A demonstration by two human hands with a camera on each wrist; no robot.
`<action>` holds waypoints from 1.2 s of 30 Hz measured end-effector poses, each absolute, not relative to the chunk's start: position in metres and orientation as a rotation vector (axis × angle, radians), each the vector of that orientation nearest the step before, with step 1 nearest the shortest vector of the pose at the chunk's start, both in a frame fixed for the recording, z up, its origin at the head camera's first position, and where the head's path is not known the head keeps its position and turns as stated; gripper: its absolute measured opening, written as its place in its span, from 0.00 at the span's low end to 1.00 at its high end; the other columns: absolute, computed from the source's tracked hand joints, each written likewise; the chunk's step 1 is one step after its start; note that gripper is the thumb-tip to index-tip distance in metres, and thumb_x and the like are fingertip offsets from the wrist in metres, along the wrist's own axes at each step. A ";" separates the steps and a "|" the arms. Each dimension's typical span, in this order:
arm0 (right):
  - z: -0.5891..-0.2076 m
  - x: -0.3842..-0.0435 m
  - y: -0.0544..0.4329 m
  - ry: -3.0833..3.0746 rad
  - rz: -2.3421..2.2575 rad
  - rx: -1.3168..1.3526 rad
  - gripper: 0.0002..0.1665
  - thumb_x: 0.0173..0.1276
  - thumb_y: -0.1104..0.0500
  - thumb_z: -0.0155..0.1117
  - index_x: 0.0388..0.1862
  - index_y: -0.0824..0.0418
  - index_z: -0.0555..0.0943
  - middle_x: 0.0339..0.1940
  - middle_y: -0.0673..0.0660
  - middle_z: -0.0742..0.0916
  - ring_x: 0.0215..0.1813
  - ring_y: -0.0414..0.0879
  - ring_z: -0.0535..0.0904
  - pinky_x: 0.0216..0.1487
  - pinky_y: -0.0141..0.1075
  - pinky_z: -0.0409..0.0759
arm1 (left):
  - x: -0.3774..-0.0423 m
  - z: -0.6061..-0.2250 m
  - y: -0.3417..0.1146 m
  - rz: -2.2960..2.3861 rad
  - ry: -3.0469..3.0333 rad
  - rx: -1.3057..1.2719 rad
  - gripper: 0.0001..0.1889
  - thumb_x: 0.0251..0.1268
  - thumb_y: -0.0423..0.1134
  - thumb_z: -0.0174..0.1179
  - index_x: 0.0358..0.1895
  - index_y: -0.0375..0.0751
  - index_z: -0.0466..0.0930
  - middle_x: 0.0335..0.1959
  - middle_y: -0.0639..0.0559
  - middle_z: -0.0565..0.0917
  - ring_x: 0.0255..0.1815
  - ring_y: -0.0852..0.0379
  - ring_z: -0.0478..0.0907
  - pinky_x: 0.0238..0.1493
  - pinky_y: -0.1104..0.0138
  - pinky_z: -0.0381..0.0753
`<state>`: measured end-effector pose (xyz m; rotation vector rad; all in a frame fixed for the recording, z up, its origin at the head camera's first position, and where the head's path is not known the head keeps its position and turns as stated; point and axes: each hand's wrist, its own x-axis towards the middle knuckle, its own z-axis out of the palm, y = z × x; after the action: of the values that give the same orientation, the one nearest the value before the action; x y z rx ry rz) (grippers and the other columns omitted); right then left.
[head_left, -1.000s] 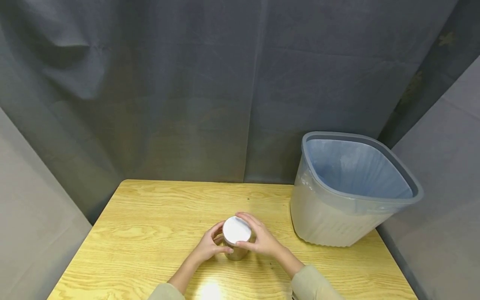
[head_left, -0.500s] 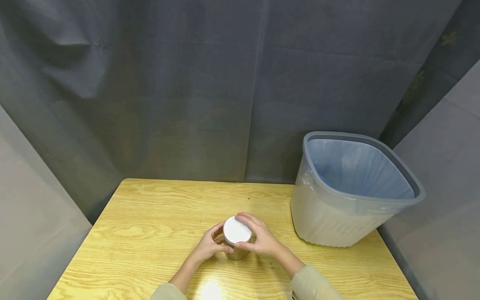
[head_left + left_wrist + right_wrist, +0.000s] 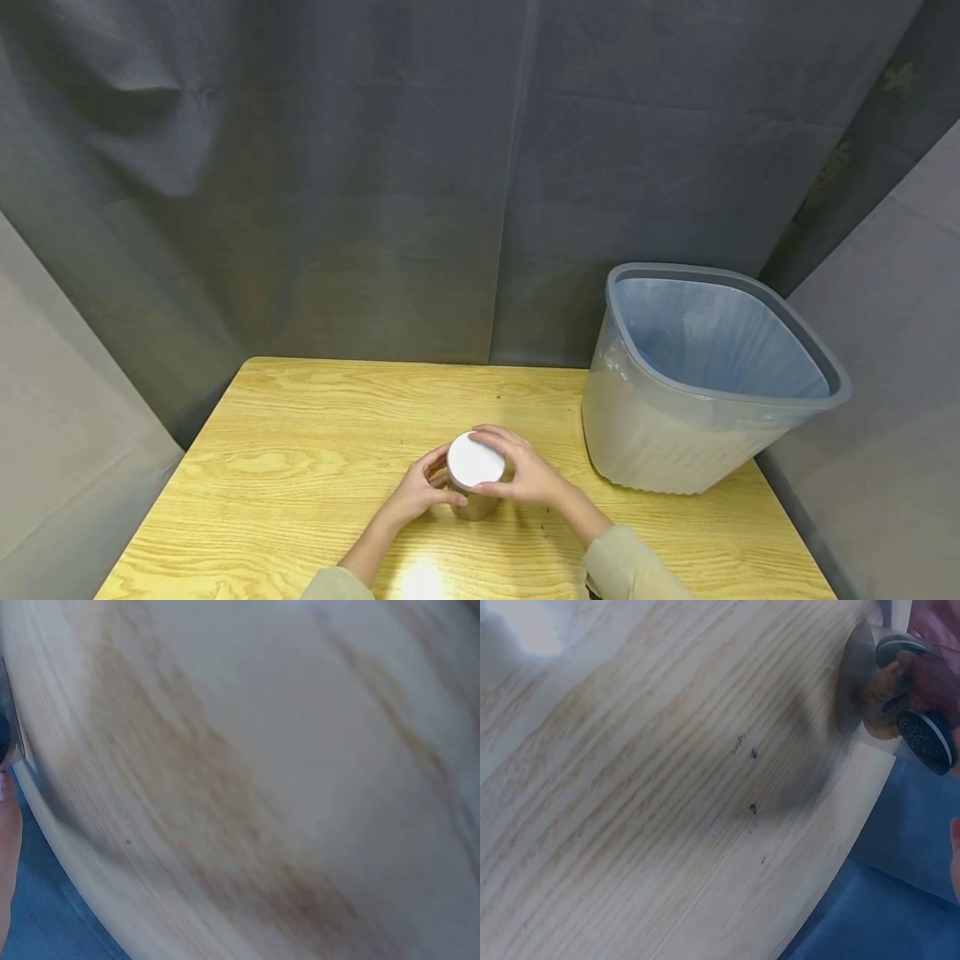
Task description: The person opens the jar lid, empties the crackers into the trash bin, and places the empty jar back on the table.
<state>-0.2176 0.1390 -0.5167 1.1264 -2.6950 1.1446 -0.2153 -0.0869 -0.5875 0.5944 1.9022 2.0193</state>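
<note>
A clear jar (image 3: 472, 507) with a white lid (image 3: 476, 461) stands upright on the wooden table in the head view. From its left side my left hand (image 3: 415, 493) grips the jar's body, thumb in front and fingers behind. My right hand (image 3: 528, 477) holds the lid's right edge between thumb and fingers. Through the jar's wall the right wrist view shows dark sandwich cookies (image 3: 926, 739) and a brown cookie (image 3: 883, 697). Only a sliver of the jar and a fingertip (image 3: 7, 802) show at the left edge of the left wrist view.
A grey-rimmed bin (image 3: 705, 450) with a blue inside stands at the table's right rear. The wooden table (image 3: 322, 433) backs onto a dark grey curtain (image 3: 360, 208). Pale panels flank both sides. A few dark specks (image 3: 754, 808) mark the tabletop beside the jar.
My right hand and the lid have shifted very slightly to the right. Both hands keep their hold, and the bin stays in place.
</note>
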 end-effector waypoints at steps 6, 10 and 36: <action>-0.514 -0.221 0.141 -2.733 1.130 1.159 0.41 0.54 0.41 0.67 0.65 0.52 0.67 0.67 0.52 0.68 0.67 0.56 0.61 0.60 0.63 0.60 | -0.215 -0.586 -0.087 2.017 1.902 0.572 0.46 0.42 0.32 0.71 0.68 0.36 0.55 0.67 0.41 0.61 0.67 0.43 0.56 0.65 0.57 0.63; -0.511 -0.224 0.142 -2.735 1.110 1.211 0.41 0.54 0.42 0.67 0.65 0.53 0.66 0.67 0.53 0.68 0.67 0.56 0.60 0.61 0.63 0.58 | -0.215 -0.585 -0.087 2.012 1.910 0.569 0.46 0.42 0.33 0.71 0.68 0.35 0.55 0.67 0.40 0.61 0.67 0.41 0.56 0.65 0.57 0.63; -0.494 -0.241 0.144 -2.824 1.227 1.439 0.42 0.55 0.46 0.67 0.67 0.55 0.64 0.69 0.57 0.65 0.68 0.58 0.58 0.60 0.60 0.63 | -0.216 -0.585 -0.088 1.991 1.904 0.567 0.46 0.43 0.34 0.71 0.68 0.35 0.54 0.67 0.40 0.60 0.68 0.41 0.55 0.65 0.56 0.62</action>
<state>-0.2407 0.1444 -0.4942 1.4391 -2.8242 1.2272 -0.2162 -0.0880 -0.5851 0.5666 1.9041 1.9913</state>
